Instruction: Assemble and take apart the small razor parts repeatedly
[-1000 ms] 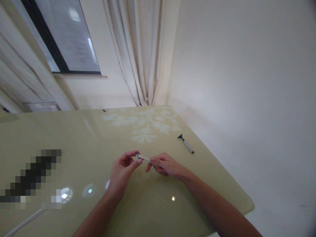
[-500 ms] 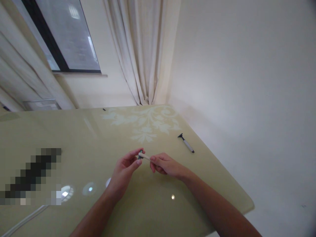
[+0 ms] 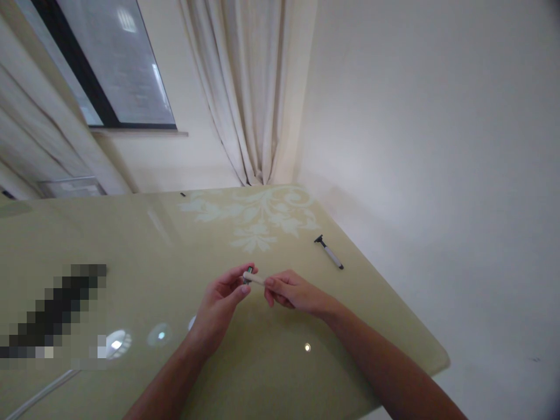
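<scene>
Over the glossy olive table [image 3: 131,245] both my hands hold one small razor [image 3: 254,279] with a pale handle and a dark head. My right hand [image 3: 291,291] grips the handle, fingers curled round it. My left hand [image 3: 223,300] pinches the dark head end between thumb and fingertips. A second razor [image 3: 329,253] with a black head and white handle lies on the table to the right, close to the edge.
The table has a pale floral print [image 3: 258,219] at its far side and a rounded right corner [image 3: 437,361]. A white cable [image 3: 39,394] runs along the near left. A blurred-out patch [image 3: 56,315] covers something on the left. Curtains [image 3: 249,87] and a window [image 3: 114,64] stand behind.
My left thumb and fingers have closed further over the razor's dark head, and both hands have drifted slightly up and away from me. The second razor has not moved.
</scene>
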The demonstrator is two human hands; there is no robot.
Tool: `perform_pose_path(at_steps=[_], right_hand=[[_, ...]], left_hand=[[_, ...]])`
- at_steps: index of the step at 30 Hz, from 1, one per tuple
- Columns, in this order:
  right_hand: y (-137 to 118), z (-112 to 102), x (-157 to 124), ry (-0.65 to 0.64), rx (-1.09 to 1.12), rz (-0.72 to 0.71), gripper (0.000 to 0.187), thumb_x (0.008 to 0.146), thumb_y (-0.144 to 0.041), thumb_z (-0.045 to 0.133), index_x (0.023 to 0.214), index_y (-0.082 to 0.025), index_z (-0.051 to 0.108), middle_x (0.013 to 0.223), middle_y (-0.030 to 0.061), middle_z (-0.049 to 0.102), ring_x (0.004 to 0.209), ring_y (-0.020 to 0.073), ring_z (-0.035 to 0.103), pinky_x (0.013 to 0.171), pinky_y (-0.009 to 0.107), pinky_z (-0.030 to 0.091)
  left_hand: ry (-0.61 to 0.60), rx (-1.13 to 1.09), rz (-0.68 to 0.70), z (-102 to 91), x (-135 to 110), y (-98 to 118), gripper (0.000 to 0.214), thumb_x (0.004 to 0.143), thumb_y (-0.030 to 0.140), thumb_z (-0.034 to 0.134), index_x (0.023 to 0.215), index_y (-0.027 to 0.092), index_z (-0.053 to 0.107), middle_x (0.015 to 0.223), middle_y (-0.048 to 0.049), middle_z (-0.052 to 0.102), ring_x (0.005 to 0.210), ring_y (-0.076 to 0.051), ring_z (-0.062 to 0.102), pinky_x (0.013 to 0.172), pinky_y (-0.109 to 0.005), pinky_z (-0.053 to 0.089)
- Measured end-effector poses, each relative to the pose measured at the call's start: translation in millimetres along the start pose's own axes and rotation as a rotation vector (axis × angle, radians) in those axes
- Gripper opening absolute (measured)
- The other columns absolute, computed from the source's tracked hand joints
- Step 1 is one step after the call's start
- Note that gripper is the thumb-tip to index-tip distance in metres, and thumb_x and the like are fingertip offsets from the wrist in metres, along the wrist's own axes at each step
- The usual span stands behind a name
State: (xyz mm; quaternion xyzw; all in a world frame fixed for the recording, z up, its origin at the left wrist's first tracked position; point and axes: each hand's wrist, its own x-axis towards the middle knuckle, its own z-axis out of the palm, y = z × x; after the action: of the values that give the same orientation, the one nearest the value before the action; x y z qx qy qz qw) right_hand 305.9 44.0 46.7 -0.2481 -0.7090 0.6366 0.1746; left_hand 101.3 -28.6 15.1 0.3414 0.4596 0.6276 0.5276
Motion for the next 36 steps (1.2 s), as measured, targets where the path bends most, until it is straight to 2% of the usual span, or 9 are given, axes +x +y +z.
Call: perform_pose_path(at_steps=[2,6,9,13,17,21,26,30,36], right_hand=[[-1,-1,0,0.102,-0.041,-0.036,0.061,0.100,-0.068,0.049,0.074,-0.015,0.064,0.053,-0.0070,0.036,0.049,0.0085,0.032,0.050,0.023,0.025],[-1,-2,0,-0.043,0.030,0.016,0.061,0.101,-0.068,0.047,0.076,-0.015,0.066,0.051,-0.0085,0.033,0.045,0.0079,0.027,0.047,0.024,0.023],[0,-3,0,0.052,0.010,-0.002,0.060,0.101,-0.067,0.049,0.076,-0.015,0.066,0.050,-0.0087,0.033,0.045,0.0075,0.026,0.047,0.024,0.021],[1,-5,2,-0.048,0.074,0.027,0.061,0.101,-0.067,0.049,0.079,-0.014,0.068,0.050,-0.0092,0.032,0.044,0.0073,0.024,0.046,0.024,0.020],[3,-3,4,0.055,0.046,-0.013,0.061,0.099,-0.068,0.051,0.077,-0.014,0.068,0.051,-0.0089,0.034,0.045,0.0069,0.027,0.047,0.023,0.022],[1,-7,4,-0.076,0.114,0.011,0.061,0.098,-0.069,0.051,0.082,-0.013,0.070,0.051,-0.0098,0.032,0.043,0.0068,0.023,0.044,0.023,0.019],[-2,-62,-5,0.506,0.062,-0.061,0.048,0.100,-0.061,0.050,0.105,-0.016,0.068,0.063,-0.0075,0.038,0.048,0.0094,0.029,0.045,0.023,0.022],[4,-117,-17,0.965,-0.564,0.193,0.043,0.106,-0.042,0.039,0.107,-0.016,0.073,0.078,0.0051,0.061,0.076,0.0182,0.058,0.063,0.025,0.041],[25,-143,-29,1.042,-0.764,0.461,0.033,0.099,-0.022,0.047,0.100,-0.011,0.078,0.107,0.0197,0.072,0.102,0.0287,0.067,0.082,0.032,0.047]], left_hand=[[0.002,0.013,-0.006,-0.5,0,0,0.051,0.061,0.042,0.097,0.108,0.026,0.084,0.103,-0.0057,0.081,0.095,-0.019,0.069,0.086,-0.027,0.052],[-0.034,0.011,-0.009,-0.9,2,1,0.050,0.060,0.043,0.097,0.105,0.026,0.085,0.110,-0.0070,0.081,0.103,-0.023,0.069,0.092,-0.030,0.051],[-0.025,0.034,0.000,-1.9,3,2,0.051,0.060,0.043,0.097,0.106,0.026,0.084,0.104,-0.0069,0.081,0.100,-0.023,0.069,0.089,-0.030,0.051],[-0.034,0.026,0.001,-3.9,3,1,0.050,0.061,0.041,0.097,0.107,0.025,0.084,0.111,-0.0088,0.080,0.100,-0.023,0.068,0.089,-0.031,0.051],[-0.003,0.026,-0.003,-2.7,4,4,0.052,0.058,0.042,0.098,0.104,0.024,0.084,0.106,-0.0078,0.080,0.092,-0.020,0.067,0.082,-0.028,0.051],[-0.005,0.024,0.011,-2.1,2,7,0.051,0.061,0.043,0.097,0.106,0.024,0.082,0.101,-0.0064,0.078,0.088,-0.017,0.065,0.077,-0.025,0.049],[0.013,0.193,0.120,-0.7,3,4,0.047,0.073,0.047,0.089,0.111,0.022,0.076,0.102,-0.0051,0.074,0.077,-0.012,0.058,0.070,-0.023,0.046],[-0.062,0.470,0.113,24.1,11,-3,0.049,0.077,0.044,0.083,0.119,0.020,0.073,0.092,-0.0028,0.069,0.066,-0.011,0.054,0.060,-0.022,0.042],[-0.231,0.802,0.224,96.8,46,-27,0.045,0.076,0.027,0.073,0.119,0.018,0.073,0.103,-0.0077,0.075,0.073,-0.016,0.061,0.066,-0.028,0.050]])
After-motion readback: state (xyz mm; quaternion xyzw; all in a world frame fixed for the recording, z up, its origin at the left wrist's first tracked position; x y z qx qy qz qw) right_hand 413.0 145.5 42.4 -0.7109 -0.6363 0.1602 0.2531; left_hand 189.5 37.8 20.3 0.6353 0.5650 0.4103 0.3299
